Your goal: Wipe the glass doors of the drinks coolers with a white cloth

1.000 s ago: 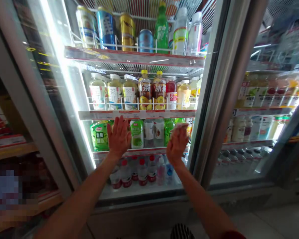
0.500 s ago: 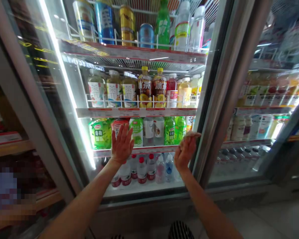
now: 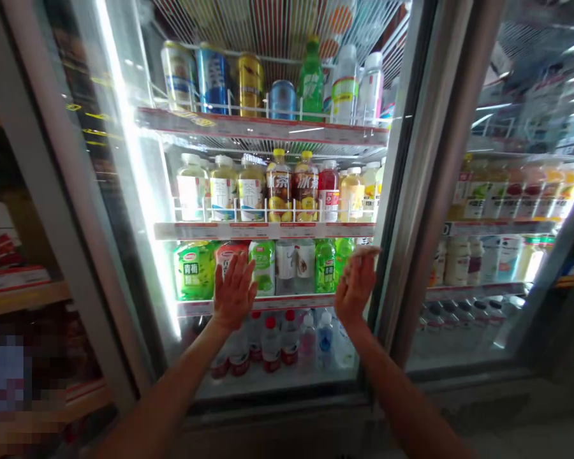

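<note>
My left hand [image 3: 234, 293] is open, palm forward with the fingers stretched out, in front of the fridge's glass door. Behind it stand a red-labelled bottle [image 3: 230, 251] and a green bottle [image 3: 263, 262]; whether the palm touches the glass, I cannot tell. My right hand [image 3: 354, 290] is upright beside the metal door frame [image 3: 423, 191], its fingers bent together. A pale, flat thing [image 3: 367, 250] shows at the fingertips, too blurred to name. Near this hand stands a green-labelled bottle [image 3: 325, 262] on the same shelf.
Drink cans [image 3: 213, 80] and bottles fill the top shelf. Tea bottles [image 3: 279, 188] line the shelf below, and water bottles [image 3: 270, 344] stand at the bottom. More drinks [image 3: 511, 188] are behind glass at right. A wooden shelf [image 3: 23, 299] is at left.
My view has tilted upward, so the shelves sit lower and the striped item at the bottom is gone from sight. Both hands keep nearly the same place in the picture, now lower against the shelves' depth unclear.
</note>
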